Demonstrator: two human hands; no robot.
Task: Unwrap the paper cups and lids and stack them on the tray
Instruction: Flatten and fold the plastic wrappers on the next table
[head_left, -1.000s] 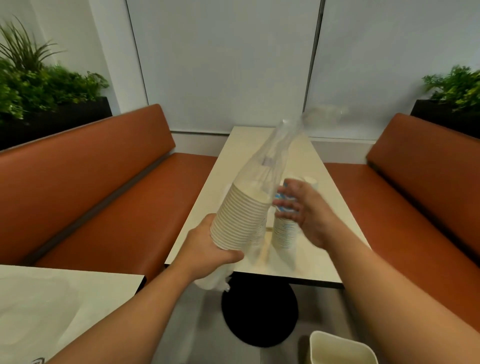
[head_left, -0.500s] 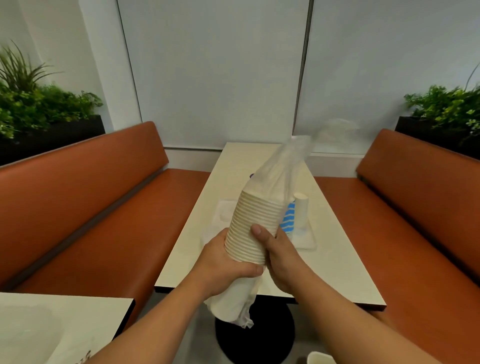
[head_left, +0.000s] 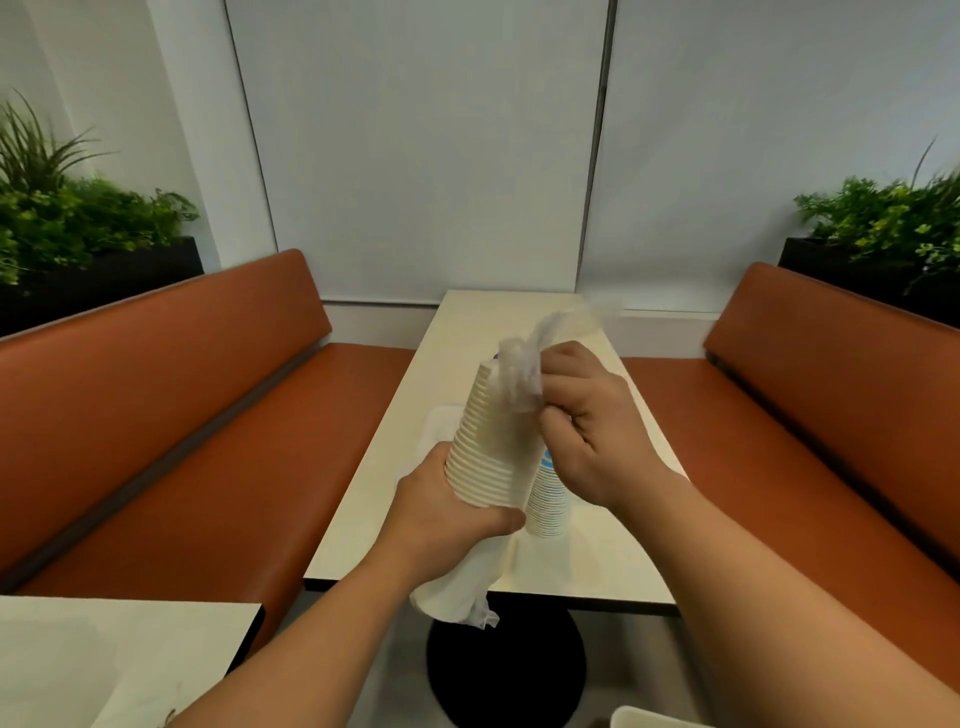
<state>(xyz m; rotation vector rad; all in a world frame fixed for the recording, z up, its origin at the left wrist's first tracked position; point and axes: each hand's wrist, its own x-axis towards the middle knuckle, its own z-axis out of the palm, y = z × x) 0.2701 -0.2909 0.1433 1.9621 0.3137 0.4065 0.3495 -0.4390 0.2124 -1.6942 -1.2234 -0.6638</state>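
Note:
A tall stack of cream paper cups (head_left: 485, 441) is held tilted above the near end of the cream table (head_left: 363, 499). My left hand (head_left: 447, 512) grips the stack's wide lower end, with crumpled plastic wrap (head_left: 457, 597) hanging below it. My right hand (head_left: 587, 431) grips the bunched clear wrap (head_left: 524, 374) at the stack's top. Behind the held stack, another cup stack with blue print (head_left: 548, 499) stands on a white tray (head_left: 439, 421), mostly hidden.
Orange benches (head_left: 182, 415) flank the table on both sides. A second table corner (head_left: 104, 660) lies at the lower left. A white container rim (head_left: 654, 717) shows at the bottom right. Planters (head_left: 78, 244) stand behind each bench.
My right hand went from the lower part of the stack up to its top and gathered the loose wrap into a bunch. The stack stands more upright.

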